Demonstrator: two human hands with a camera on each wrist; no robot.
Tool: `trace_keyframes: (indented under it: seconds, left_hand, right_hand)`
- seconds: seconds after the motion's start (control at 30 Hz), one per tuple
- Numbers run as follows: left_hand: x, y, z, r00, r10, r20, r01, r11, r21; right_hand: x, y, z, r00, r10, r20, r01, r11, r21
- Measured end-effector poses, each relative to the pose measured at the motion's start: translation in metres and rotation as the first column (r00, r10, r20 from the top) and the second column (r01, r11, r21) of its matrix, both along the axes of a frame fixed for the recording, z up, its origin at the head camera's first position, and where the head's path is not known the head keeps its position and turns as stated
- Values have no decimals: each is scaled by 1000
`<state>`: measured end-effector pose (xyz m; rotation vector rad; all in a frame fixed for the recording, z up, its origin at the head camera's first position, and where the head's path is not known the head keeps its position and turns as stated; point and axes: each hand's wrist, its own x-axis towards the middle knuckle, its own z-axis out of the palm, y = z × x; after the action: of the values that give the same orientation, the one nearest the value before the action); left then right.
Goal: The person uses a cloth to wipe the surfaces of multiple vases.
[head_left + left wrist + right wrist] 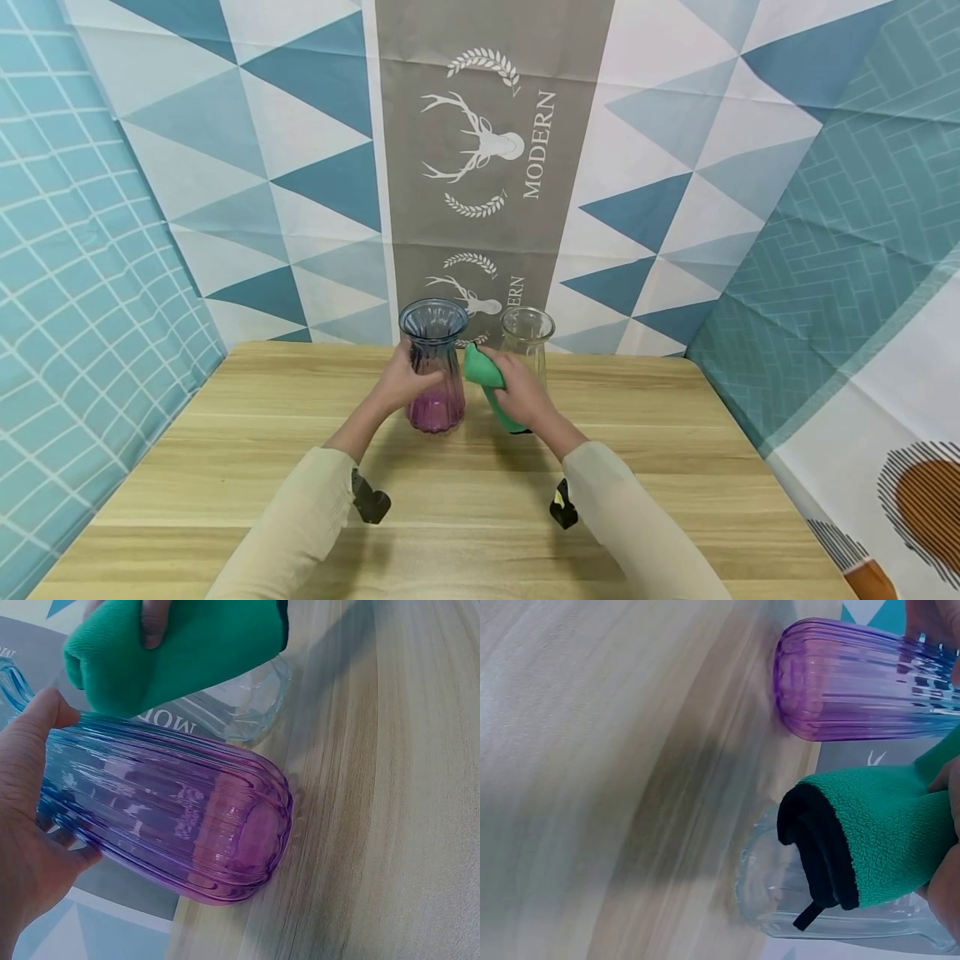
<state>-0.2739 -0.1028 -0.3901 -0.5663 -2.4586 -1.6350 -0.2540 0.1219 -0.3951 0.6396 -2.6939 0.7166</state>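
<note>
My left hand [405, 379] grips a ribbed glass vase [437, 408], blue at the flared rim and pink-purple at the base. In the left wrist view the thumb and fingers wrap the blue part of the vase [172, 810]. A folded green cloth [486, 371] with a black edge is held in my right hand [521, 390], close to the vase's right side. In the right wrist view the cloth [877, 832] overlaps a clear glass vase [765, 900], which stands behind it. The clear vase's rim [527, 310] shows above the right hand.
Both vases are near the back edge of a wooden table [465, 533]. Behind it hangs a patterned curtain [495, 225] with deer heads and triangles. Blue tiled fabric [82, 250] closes the left side, and teal fabric [847, 233] the right.
</note>
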Motion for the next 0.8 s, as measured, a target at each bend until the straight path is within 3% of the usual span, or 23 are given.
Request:
trace_keyframes:
  seconds: [0.03,0.47,0.8]
  left_hand:
    - [-4,-1,-4,1000,0,-3,0,1000,0]
    - [-3,-3,-5,1000,-12,-1,12,1000,-3]
    - [-4,-3,-5,1000,-18,3,18,1000,-6]
  right_hand:
    - [0,-1,1,1000,-2,-3,2,1000,-3]
    - [3,-15,19,999,-28,-19,26,997,-69]
    - [3,-16,12,999,-2,-41,4,999,47]
